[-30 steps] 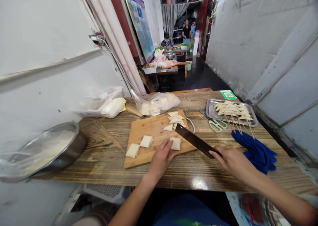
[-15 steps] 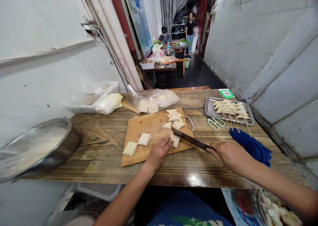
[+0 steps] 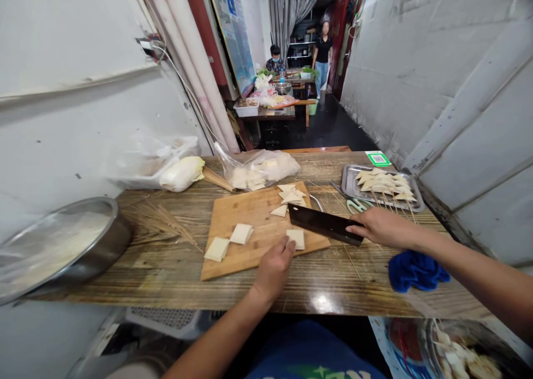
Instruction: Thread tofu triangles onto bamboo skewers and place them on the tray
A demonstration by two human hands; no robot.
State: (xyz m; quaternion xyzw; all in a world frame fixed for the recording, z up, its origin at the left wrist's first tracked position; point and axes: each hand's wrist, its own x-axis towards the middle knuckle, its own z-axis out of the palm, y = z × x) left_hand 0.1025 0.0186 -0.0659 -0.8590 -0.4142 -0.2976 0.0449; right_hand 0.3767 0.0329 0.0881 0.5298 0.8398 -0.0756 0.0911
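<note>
My right hand (image 3: 368,228) is closed round the handle of a dark cleaver (image 3: 320,222), whose blade is tilted with its broad side showing, behind a stack of pale square tofu sheets (image 3: 296,238). My left hand (image 3: 275,265) has its fingers drawn together at the near left edge of that stack, gripping its corner. The stack lies on a wooden cutting board (image 3: 233,209). Two more square stacks, one nearer the middle (image 3: 241,234) and one at the left (image 3: 217,249), sit there too. Cut triangles (image 3: 291,197) are heaped at the board's back right corner.
A metal tray (image 3: 352,181) holds skewered triangles at the right, with scissors (image 3: 356,204) and a blue cloth (image 3: 416,270) nearby. Leftward are loose skewers (image 3: 166,223), a steel basin (image 3: 119,229), a cabbage (image 3: 182,174) and a plastic bag (image 3: 266,168). Two people are in the background.
The cleaver has lifted slightly off the stack and rolled to show its side. The square stack has turned under my left hand, which shifted right. The standing person in the background has stepped forward.
</note>
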